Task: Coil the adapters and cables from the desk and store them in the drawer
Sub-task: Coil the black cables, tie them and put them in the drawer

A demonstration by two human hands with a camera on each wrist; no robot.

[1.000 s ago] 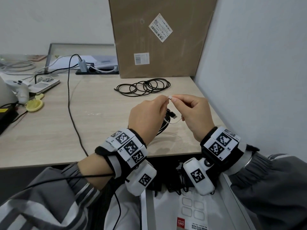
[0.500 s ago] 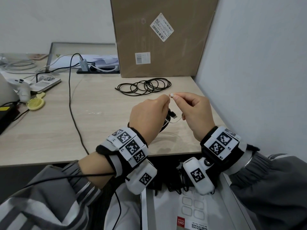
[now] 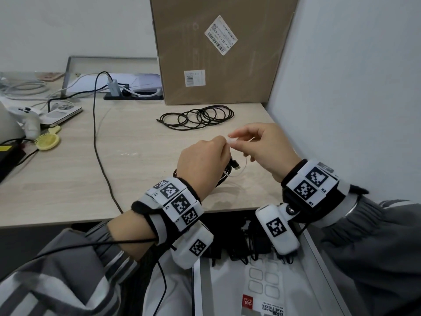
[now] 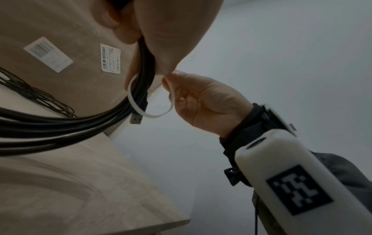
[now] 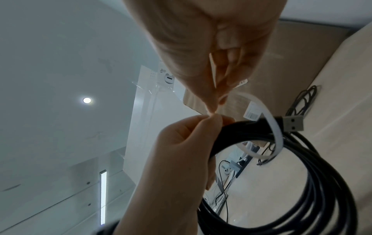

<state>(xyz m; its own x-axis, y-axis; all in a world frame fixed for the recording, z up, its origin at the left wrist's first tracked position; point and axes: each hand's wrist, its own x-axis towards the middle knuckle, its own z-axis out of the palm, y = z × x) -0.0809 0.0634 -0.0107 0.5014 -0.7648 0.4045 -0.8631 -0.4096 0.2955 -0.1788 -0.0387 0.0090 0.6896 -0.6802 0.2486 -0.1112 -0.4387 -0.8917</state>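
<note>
My left hand (image 3: 217, 145) grips a coiled black USB cable (image 3: 224, 177) above the desk's front right part, its silver plug (image 3: 236, 166) sticking out. A thin white tie (image 3: 232, 141) loops round the coil's strands (image 5: 302, 174). My right hand (image 3: 241, 140) pinches the ends of the white tie (image 5: 271, 127) right against the left thumb and forefinger. In the left wrist view the tie (image 4: 141, 109) hangs as a loose loop round the black cable (image 4: 60, 127) beside the plug (image 4: 136, 118). A second black cable (image 3: 198, 116) lies loosely coiled on the desk further back.
An open drawer (image 3: 200, 281) sits under the desk's front edge, with black adapters (image 3: 239, 247) and a sticker sheet inside. A large cardboard box (image 3: 216, 49) stands at the back and a wall closes the right side. A long black cord (image 3: 95, 142) crosses the desk at left.
Both hands stay together at the tie. The right fingers have shifted on the tie's end and spread a little; the coil hangs as before.
</note>
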